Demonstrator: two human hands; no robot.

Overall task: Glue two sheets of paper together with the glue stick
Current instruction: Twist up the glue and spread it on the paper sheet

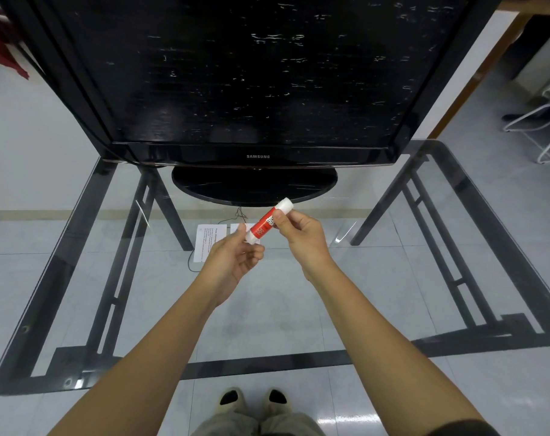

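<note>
Feet: two shoes (253, 399) stand on the tiled floor, seen through the near edge of the glass table (299, 309).
Near table: the glass between its near edge and the hands is bare, giving wide open room for moving; dark frame bars run under both side edges.
Left hand: the left hand (233, 259) is loosely curled, fingertips pinching the lower white end of the glue stick (266, 222).
Right hand: the right hand (302, 236) pinches the red middle of the stick between thumb and fingers.
Glue stick: held in the air above the middle of the table, tilted, upper white end toward the far edge.
Handling: likely light, stiff and smooth; grip the body firmly and pull or twist the end cap, since a smooth tube may slip.
Paper: white sheets (209, 242) lie flat on the glass just beyond the hands, partly hidden; thin and limp, they may slide on glass, so press one flat while rubbing.
Far edge: a television (236, 73) on its stand (255, 185) closes off the back.
</note>
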